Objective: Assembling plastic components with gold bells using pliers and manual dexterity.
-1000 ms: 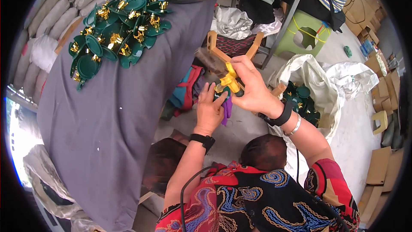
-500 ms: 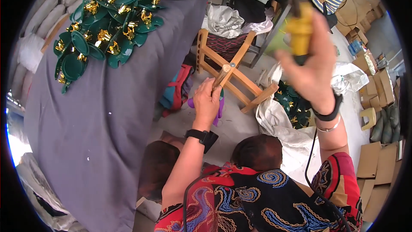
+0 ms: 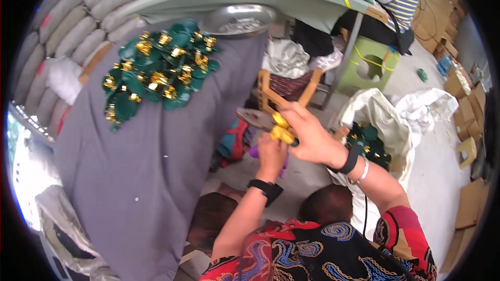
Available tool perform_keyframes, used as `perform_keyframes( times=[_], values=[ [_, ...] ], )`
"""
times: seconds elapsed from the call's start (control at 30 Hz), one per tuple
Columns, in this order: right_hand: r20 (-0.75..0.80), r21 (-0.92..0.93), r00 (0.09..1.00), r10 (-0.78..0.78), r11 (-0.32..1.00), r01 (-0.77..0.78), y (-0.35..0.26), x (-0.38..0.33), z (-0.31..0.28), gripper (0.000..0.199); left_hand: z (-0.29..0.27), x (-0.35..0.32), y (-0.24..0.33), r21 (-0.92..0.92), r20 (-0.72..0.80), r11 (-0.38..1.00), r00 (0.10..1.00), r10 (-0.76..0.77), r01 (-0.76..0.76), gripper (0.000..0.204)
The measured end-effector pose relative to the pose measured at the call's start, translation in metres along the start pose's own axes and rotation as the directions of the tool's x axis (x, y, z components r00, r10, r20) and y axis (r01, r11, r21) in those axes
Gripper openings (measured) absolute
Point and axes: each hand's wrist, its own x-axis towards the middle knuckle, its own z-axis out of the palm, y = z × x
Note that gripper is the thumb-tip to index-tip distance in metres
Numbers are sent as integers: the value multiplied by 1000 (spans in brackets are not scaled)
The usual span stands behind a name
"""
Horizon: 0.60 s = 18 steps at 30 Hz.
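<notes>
My right hand (image 3: 312, 138) has its fingers clamped round the yellow-handled pliers (image 3: 265, 121); half a second ago that hand was lifted high, and now it is back down with the grey metal nose pointing left over the wooden frame (image 3: 271, 93), so I judge the tool is returning to the work. My left hand (image 3: 271, 156), just under the pliers, has its fingers closed on a small purple piece (image 3: 253, 151); how tightly I cannot tell. Further out, the table (image 3: 172, 177) wears a smooth grey cloth and carries a heap of glossy green leaf shapes with gold foil centres (image 3: 159, 75). A crumpled white sack (image 3: 406, 119) at my right holds more.
</notes>
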Motion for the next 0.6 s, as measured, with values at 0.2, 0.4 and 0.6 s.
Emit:
perform_keyframes(
  times=[0.2,0.4,0.6],
  values=[
    [-450,-300,893,-22,945,-128,-22,-48,-96,54,7,26,69,-111,44,991,996,81,-75,49],
    [-696,-314,718,4,898,-309,-49,-91,-157,56,75,54,146,-504,216,862,959,182,-50,73],
    [-717,-197,688,117,912,-360,-37,-154,-160,58,-22,98,145,-32,-328,952,903,277,-303,40]
  ],
)
